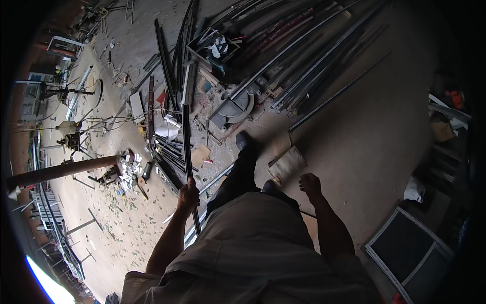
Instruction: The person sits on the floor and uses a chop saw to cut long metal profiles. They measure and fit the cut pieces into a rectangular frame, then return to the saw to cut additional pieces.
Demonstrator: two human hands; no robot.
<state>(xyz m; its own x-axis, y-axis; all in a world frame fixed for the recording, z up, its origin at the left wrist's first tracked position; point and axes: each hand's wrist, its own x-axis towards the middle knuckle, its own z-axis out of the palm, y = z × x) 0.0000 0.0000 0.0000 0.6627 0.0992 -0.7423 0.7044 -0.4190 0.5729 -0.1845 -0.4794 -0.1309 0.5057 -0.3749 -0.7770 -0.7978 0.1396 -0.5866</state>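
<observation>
We judge the bar (188, 152) long, stiff and light; our left hand (188, 195) clamps it near its lower end, beside the saw (234, 107). Our right hand (309, 184) hangs curled, empty.

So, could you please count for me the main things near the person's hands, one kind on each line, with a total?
Long dark metal bar, held in the left hand: 1
Cut-off saw with round blade guard on the floor: 1
Flat cardboard pieces near the empty right hand: 2
Framed dark panel on the floor: 1
Total: 5
</observation>
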